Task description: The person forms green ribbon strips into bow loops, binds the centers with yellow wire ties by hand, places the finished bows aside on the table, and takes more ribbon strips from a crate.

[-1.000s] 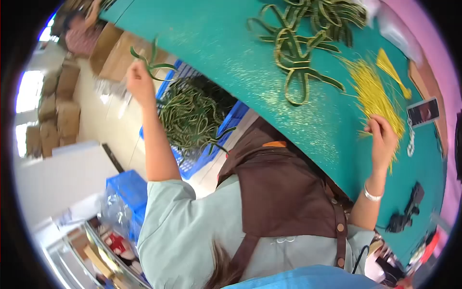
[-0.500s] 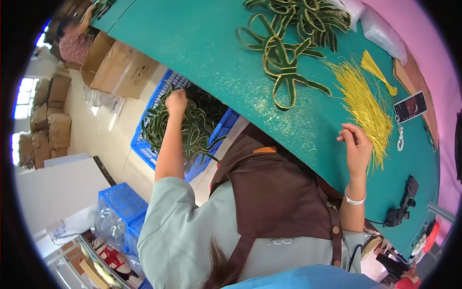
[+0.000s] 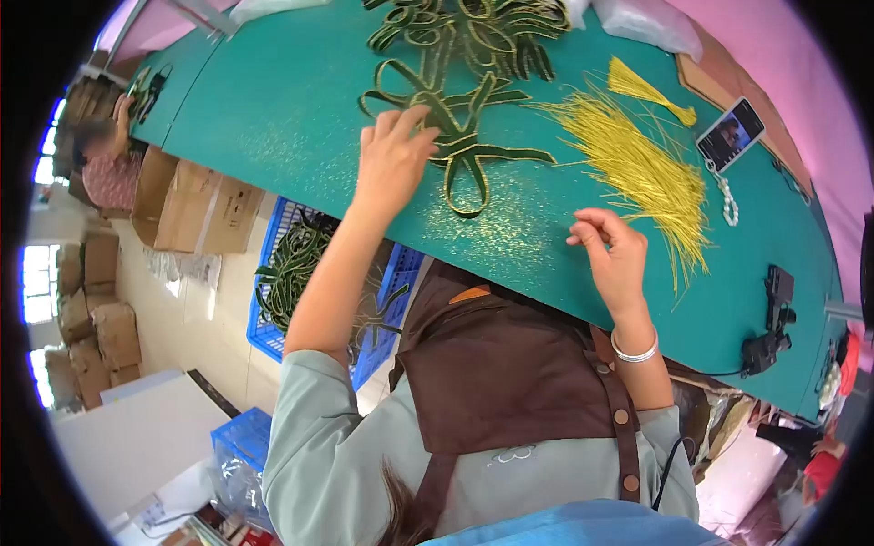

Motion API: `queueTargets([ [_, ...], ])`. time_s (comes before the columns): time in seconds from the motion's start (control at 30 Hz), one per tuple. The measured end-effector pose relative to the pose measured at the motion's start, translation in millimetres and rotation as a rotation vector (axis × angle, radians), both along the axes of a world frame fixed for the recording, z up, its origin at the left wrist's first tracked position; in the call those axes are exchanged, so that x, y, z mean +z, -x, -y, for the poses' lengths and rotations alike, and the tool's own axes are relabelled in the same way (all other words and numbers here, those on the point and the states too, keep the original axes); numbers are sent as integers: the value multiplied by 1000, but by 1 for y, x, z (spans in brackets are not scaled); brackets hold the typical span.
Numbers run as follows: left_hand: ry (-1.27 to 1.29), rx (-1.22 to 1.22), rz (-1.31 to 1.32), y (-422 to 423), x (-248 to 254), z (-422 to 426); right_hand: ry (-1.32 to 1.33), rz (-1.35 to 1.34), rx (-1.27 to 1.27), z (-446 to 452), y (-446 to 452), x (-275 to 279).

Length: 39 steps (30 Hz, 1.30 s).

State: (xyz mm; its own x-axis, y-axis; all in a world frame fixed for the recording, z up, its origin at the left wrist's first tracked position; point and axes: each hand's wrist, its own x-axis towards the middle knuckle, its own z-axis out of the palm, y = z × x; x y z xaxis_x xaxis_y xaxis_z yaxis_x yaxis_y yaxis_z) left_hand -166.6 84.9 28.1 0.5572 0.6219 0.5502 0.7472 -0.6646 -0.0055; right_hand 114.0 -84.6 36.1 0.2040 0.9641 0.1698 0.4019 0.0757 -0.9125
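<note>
My left hand (image 3: 391,162) is over the left side of a green ribbon bow with gold edges (image 3: 466,150), its fingers apart and partly hiding the loops. The bow lies on the green table (image 3: 300,118), below a pile of similar bows (image 3: 492,36). Just above the table's near edge, my right hand (image 3: 612,259) is curled, with thumb and index finger close together. Whatever it may hold is too small to make out. Up and to its right lies a spread bundle of yellow strands (image 3: 642,168).
A blue crate (image 3: 266,338) of green ribbon pieces stands below the table edge. A yellow tied bunch (image 3: 646,89), a phone (image 3: 730,135) and a black device (image 3: 767,350) lie on the table. Another person (image 3: 111,173) is beside a cardboard box (image 3: 196,205) at far left.
My left hand let a ribbon piece go at the crate, then moved up and right onto the table's bow. The view has turned, and my right hand stays curled, now farther from the yellow strands.
</note>
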Motion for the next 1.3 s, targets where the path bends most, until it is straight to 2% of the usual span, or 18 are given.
queueTargets([
  [0.17, -122, -104, 97, -1, 26, -19, 53, -168, -186, 18, -42, -6],
  [0.23, -225, 8, 311, -11, 50, -7, 10, -258, -257, 20, -55, -8],
  [0.27, -219, -6, 310, -18, 58, 5, 1, -243, -284, 19, -56, -5],
  [0.33, 193, -63, 592, -43, 66, 43, -48, -253, -304, 18, -56, -2],
  [0.37, 549, -138, 833, -56, 48, 58, -101, -263, -308, 18, -54, 0],
  [0.4, 986, -109, 821, -63, 49, 77, -98, -266, -315, 18, -49, 4],
  [0.47, 1442, -130, 825, -76, 32, 89, -120, -113, -288, 16, -38, 12],
  [0.5, 1446, -133, 817, -80, 23, 94, -119, -115, -296, 14, -35, 10],
  [0.57, 1707, 14, 779, -83, 6, 105, -233, 178, -103, 7, -30, 5],
  [0.63, 1654, -18, 724, -77, -4, 113, -153, 172, -93, 6, -23, -2],
  [0.7, 1225, -24, 510, -68, -5, 114, -223, 484, -41, 0, -21, -10],
  [0.73, 1049, 6, 406, -64, -1, 112, -216, 506, -19, -2, -18, -11],
  [0.77, 1049, 9, 402, -64, 0, 109, -215, 501, -19, -5, -15, -9],
  [0.87, 616, -16, 408, -64, -5, 98, -258, 624, 27, -14, -6, -4],
  [0.9, 615, -15, 407, -65, -4, 96, -258, 643, 31, -16, -2, -3],
  [1.0, 932, 10, 407, -69, -2, 95, -241, 660, 15, -23, 4, -5],
  [1.1, 971, -133, 439, -71, -4, 110, -216, 643, 15, -24, 3, -11],
  [1.3, 660, -155, 422, -72, -9, 91, -186, 543, 76, -18, 10, -16],
])
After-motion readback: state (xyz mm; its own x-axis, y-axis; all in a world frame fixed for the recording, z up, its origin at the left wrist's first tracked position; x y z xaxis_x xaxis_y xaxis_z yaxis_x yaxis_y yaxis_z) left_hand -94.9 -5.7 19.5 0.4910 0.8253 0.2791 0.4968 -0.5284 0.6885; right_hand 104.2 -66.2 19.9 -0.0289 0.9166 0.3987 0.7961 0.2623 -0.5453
